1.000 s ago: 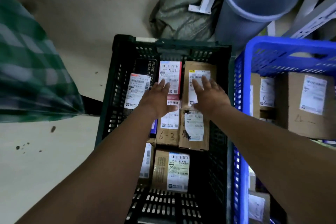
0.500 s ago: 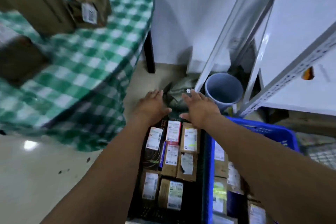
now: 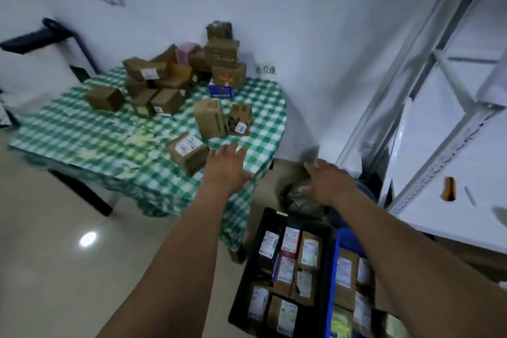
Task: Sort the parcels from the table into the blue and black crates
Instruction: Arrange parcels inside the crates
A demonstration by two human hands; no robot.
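White walls (image 3: 315, 35), glossy beige floor (image 3: 55, 269), checked table (image 3: 82, 129), white metal shelving (image 3: 439, 118).

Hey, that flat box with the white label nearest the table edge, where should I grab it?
Probably from above with the left hand, which is beside it: span the box across two opposite side faces. It lies flat, label up, with nothing touching its sides, so both look free.
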